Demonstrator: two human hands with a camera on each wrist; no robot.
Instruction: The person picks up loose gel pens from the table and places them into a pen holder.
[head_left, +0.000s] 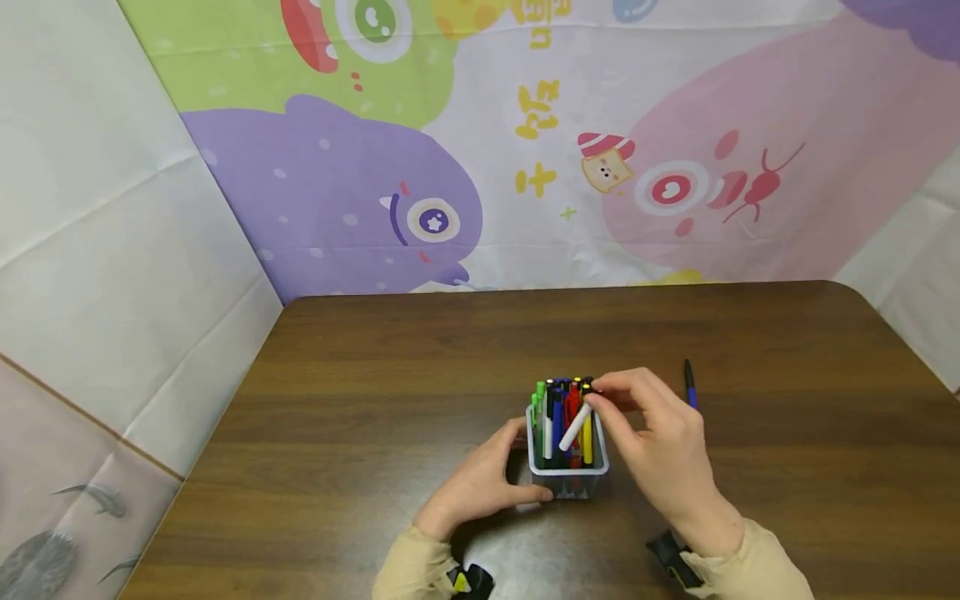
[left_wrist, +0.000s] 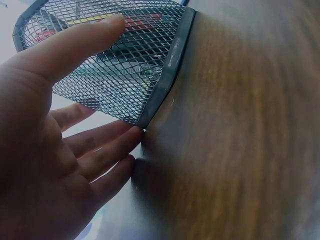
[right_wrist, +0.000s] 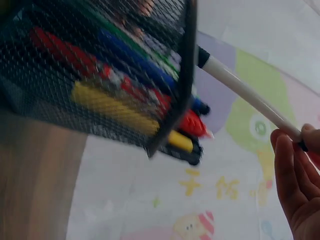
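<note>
A black mesh pen holder (head_left: 567, 483) with a pale rim stands on the table, packed with pens and markers in green, white, blue, red and yellow. My left hand (head_left: 483, 477) holds it from the left side, thumb at the front and fingers towards the back. In the left wrist view the thumb lies against the mesh, and fingertips touch its base edge. My right hand (head_left: 660, 442) pinches a slim white marker (head_left: 575, 427) by its upper end. The marker slants over the holder's opening; in the right wrist view a black part shows at its far end.
A blue and black pen (head_left: 690, 385) lies on the brown wooden table (head_left: 360, 375), right of the holder and beyond my right hand. A cartoon-printed cloth (head_left: 525, 225) hangs behind the table's far edge. Pale sheets hang at both sides.
</note>
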